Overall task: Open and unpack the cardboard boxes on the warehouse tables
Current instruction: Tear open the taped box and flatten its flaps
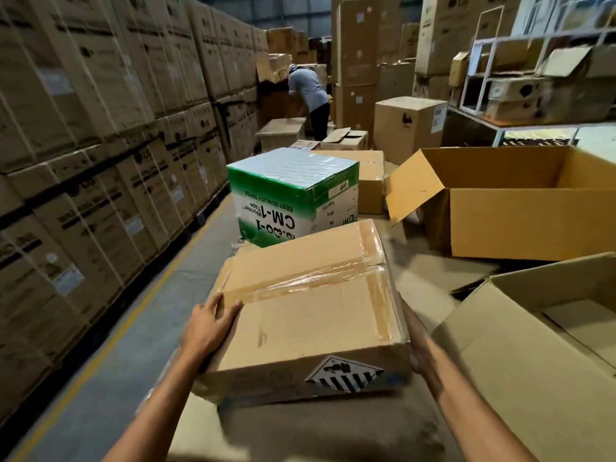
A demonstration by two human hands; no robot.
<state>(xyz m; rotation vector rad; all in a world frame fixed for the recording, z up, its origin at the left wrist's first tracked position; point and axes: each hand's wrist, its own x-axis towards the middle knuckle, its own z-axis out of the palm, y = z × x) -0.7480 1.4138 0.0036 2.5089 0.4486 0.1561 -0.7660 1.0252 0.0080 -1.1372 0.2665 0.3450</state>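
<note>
Partly behind taped box [310, 315], right hand [418, 348].

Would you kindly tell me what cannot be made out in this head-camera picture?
Head view:
- Right hand: fingers hidden behind the taped box; grip unclear.
- Taped box's contents: flaps sealed.
- Diamond label on its front: print blurred.
- Open box: floor hidden by its near wall, right end cut off by the frame edge.
- Distant person: hands hidden by their body.
</note>
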